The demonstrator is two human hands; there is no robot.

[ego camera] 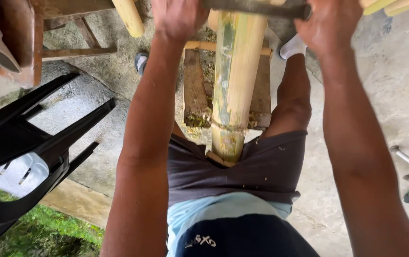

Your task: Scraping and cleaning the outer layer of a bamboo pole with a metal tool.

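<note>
- The left hand [178,19], at the top of the frame left of centre, is closed over one end of a dark flat blade [257,8] that lies crosswise along the top edge.
- The right hand [330,26], at the upper right, is wrapped around the blade's other end.
- A thick bamboo pole [235,81] runs down the middle of the frame, from under the blade to between the person's thighs, its near end against the dark shorts [242,171].
- Under the pole lies a wooden frame of planks [195,88] on the concrete floor [385,95].
- A black plastic chair [28,147] lies tipped at the left, with grass [43,235] in the lower left corner.
- More bamboo pieces [129,16] show at the top edge.
</note>
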